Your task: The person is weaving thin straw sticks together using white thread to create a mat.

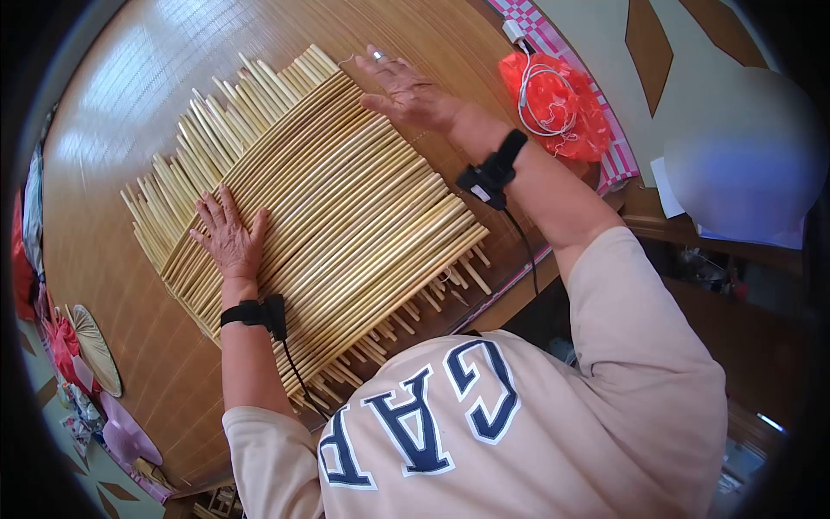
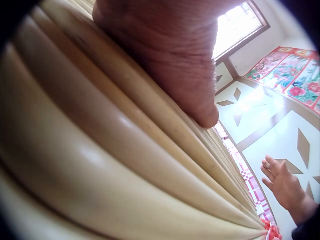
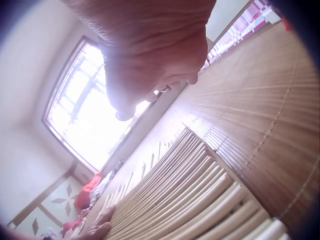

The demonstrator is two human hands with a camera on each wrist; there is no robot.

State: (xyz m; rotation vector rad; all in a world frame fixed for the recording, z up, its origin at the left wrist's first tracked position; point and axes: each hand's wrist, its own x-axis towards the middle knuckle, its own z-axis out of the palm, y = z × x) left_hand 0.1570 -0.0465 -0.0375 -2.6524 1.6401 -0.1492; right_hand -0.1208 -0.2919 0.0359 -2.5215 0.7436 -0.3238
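A mat of pale, slender stalks (image 1: pixel 363 203) lies on the brown tabletop, its stalks packed side by side. Crosswise beneath it runs another layer, whose uneven stalk ends (image 1: pixel 201 121) stick out past the far edge and also past the near edge. My left hand (image 1: pixel 232 240) rests on the far-left part of the mat, palm down with fingers spread. Beyond the mat's far right corner, my right hand (image 1: pixel 411 91) is raised with fingers extended and nothing in it; a ring shows on one finger. The left wrist view also shows this right hand (image 2: pixel 286 187) up off the mat.
On the right edge of the round table lies a red plastic bag (image 1: pixel 558 108) with a white cable (image 1: pixel 523 91) on it. A woven fan (image 1: pixel 97 350) and a pink hat (image 1: pixel 130 430) lie at the left edge. A bright window (image 3: pixel 82 100) stands behind.
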